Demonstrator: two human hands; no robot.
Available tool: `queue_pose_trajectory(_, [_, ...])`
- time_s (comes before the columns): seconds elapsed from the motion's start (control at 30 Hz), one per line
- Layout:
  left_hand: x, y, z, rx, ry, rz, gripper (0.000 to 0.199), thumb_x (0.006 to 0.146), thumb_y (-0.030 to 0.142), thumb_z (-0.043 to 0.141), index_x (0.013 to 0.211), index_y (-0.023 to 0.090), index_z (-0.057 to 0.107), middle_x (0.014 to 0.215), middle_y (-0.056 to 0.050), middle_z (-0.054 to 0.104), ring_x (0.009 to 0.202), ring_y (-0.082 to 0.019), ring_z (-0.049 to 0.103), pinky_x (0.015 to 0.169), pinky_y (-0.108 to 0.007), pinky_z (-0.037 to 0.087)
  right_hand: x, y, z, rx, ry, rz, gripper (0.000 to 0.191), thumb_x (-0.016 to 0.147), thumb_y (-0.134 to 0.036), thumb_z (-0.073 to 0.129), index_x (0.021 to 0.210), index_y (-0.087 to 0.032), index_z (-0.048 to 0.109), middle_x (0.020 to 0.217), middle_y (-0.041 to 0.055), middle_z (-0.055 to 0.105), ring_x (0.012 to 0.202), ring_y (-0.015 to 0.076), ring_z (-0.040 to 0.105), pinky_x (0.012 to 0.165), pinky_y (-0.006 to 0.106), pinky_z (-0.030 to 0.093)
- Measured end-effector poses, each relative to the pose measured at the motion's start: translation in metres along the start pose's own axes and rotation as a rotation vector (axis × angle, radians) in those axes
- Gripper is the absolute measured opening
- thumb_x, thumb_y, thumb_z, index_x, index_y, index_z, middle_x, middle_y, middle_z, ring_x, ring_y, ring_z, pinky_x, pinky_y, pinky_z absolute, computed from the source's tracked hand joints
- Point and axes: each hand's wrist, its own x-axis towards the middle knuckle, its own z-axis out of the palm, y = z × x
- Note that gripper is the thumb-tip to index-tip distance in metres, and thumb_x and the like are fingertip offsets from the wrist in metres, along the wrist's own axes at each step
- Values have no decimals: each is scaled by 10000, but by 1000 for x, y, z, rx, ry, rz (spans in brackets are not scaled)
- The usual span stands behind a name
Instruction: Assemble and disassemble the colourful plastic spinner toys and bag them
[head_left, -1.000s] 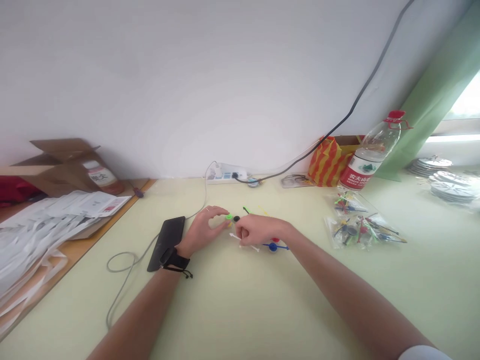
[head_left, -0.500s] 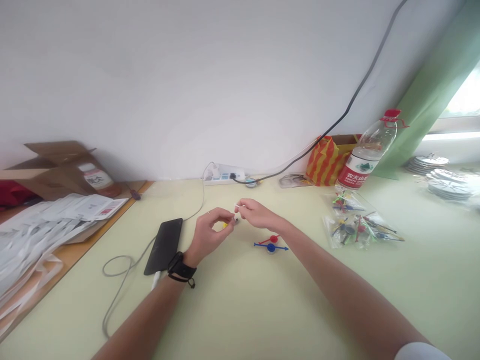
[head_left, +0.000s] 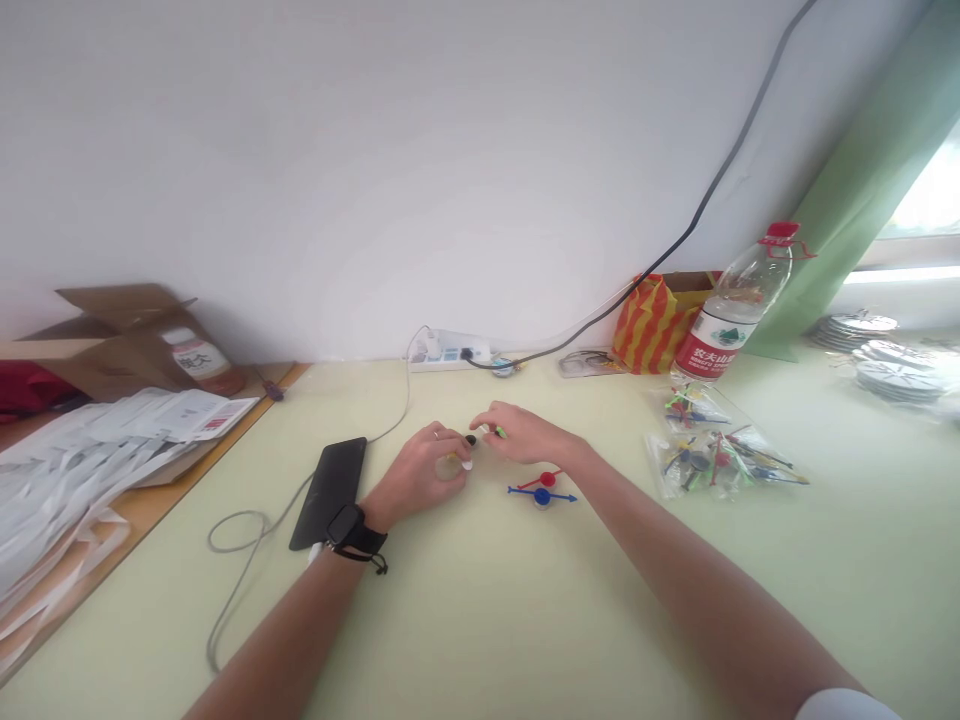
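My left hand [head_left: 427, 470] is closed low over the table, with a small white piece [head_left: 466, 464] at its fingertips and a bit of yellow beside it. Just to the right, my right hand [head_left: 517, 433] has its fingers bent around a small green piece [head_left: 500, 432]. Between the two hands a small round black piece [head_left: 471, 440] lies on the table. Below my right hand are a red arrow spinner [head_left: 548, 479] and a blue arrow spinner [head_left: 541, 496], close together.
A black phone [head_left: 330, 492] with a cable lies left of my left hand. Behind are a power strip [head_left: 450, 354] and a striped bag [head_left: 649, 320]. On the right stand a large bottle [head_left: 731, 310] and bags of coloured arrows [head_left: 720, 455]. White packets [head_left: 112, 440] lie left.
My left hand has turned palm-down and lowered, with the white piece now at its fingertips. My right hand has shifted slightly right and down, and green shows in its fingers.
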Motion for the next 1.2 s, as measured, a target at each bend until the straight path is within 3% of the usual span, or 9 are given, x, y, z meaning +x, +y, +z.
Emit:
queue_pose_trajectory(0.17, [1,-4,-4,74,40,-13,113,893,261,703,952,296,792,1125,-38,726,962,-217,633,873,-373,526,-3,-6,8,-51,-85,-24,413,993,-192,488,1346,-320,660,1121,89,573,1187,250,554,886,308,443])
queue_pose_trajectory(0.27, [1,-4,-2,95,24,-18,118,899,343,729,990,315,799,1172,-38,718,1012,-232,635,899,-388,534,-4,-4,1,-50,-77,-4,402,982,-218,524,1360,-292,636,1178,90,599,1070,223,601,833,299,453])
queue_pose_trajectory(0.33, [1,-5,1,102,40,-24,141,927,363,702,1024,314,793,1216,-44,709,1083,-245,634,940,-407,537,-6,0,-11,-63,-90,11,310,951,-240,576,1242,-246,683,1160,79,645,973,200,624,785,282,451])
queue_pose_trajectory(0.43, [1,-7,6,95,81,-67,222,972,376,642,1148,299,754,1276,-64,694,1192,-258,625,1016,-436,534,-12,4,-36,-115,-257,24,144,867,-265,673,993,-213,721,1055,45,704,871,177,638,706,255,439])
queue_pose_trajectory(0.53, [0,-9,8,68,74,-128,332,967,415,645,1268,284,691,1322,-80,677,1244,-266,622,1082,-457,517,-20,5,-53,-170,-471,96,283,712,-325,830,956,-225,726,1021,14,720,811,172,647,645,251,424])
queue_pose_trajectory(0.67, [-1,-10,5,20,64,-157,358,967,429,639,1288,273,668,1318,-88,685,1239,-275,635,1095,-465,515,-23,5,-57,-201,-586,255,363,573,-359,920,857,-224,740,916,-3,729,781,187,659,624,264,421])
queue_pose_trajectory(0.87, [1,-9,2,-18,71,-156,332,966,385,638,1268,253,676,1291,-89,697,1202,-269,656,1073,-451,520,-24,13,-56,-132,-389,205,114,682,-199,784,772,-218,716,809,8,732,707,177,642,594,271,403])
queue_pose_trajectory(1.03, [2,-7,2,-53,103,-134,308,966,383,641,1238,245,685,1250,-85,716,1160,-261,672,1036,-427,533,-24,12,-60,19,-196,173,109,728,-146,682,812,-209,653,804,31,752,723,187,661,578,266,408])
queue_pose_trajectory(1.2, [3,0,-2,-51,206,-145,335,971,365,655,1287,256,659,1248,-71,715,1154,-247,663,1035,-426,525,-12,6,-42,320,-54,93,91,775,-166,640,853,-197,603,808,26,743,705,168,682,557,239,442])
